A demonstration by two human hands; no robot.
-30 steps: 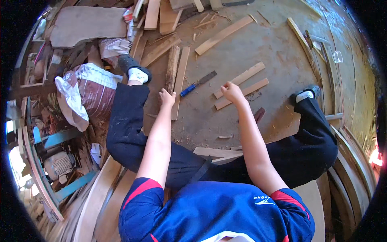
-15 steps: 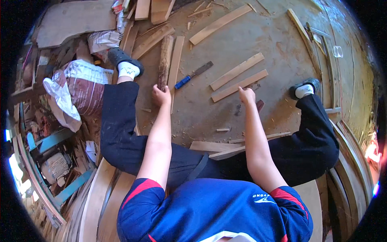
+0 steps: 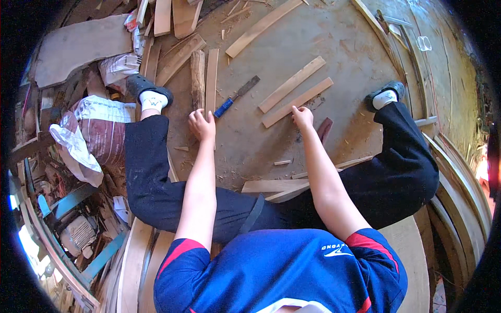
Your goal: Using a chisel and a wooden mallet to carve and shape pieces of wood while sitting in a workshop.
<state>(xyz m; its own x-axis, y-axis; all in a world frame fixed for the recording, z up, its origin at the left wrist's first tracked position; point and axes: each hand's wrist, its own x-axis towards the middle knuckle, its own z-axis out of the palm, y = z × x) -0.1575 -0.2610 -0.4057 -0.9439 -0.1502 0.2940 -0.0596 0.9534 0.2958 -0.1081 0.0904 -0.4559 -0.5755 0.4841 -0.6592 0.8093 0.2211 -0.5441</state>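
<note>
My left hand (image 3: 202, 125) is curled over the near end of a narrow plank (image 3: 211, 78) that lies on the dusty floor beside a short log (image 3: 197, 70). A blue-handled chisel (image 3: 236, 97) lies just right of that hand, untouched. My right hand (image 3: 302, 117) presses its fingertips on the lower of two pale wood slats (image 3: 297, 103); the upper slat (image 3: 292, 83) lies parallel behind it. I sit with legs spread, a foot on each side.
A longer plank (image 3: 263, 26) lies farther back. A stuffed printed sack (image 3: 99, 130) and scrap wood crowd the left. Short boards (image 3: 271, 185) lie between my legs, a dark reddish piece (image 3: 324, 128) by my right wrist. Curved planks (image 3: 454, 156) line the right.
The view has shifted a little. My right hand has slid slightly along the lower slat; my left hand stays on the narrow plank.
</note>
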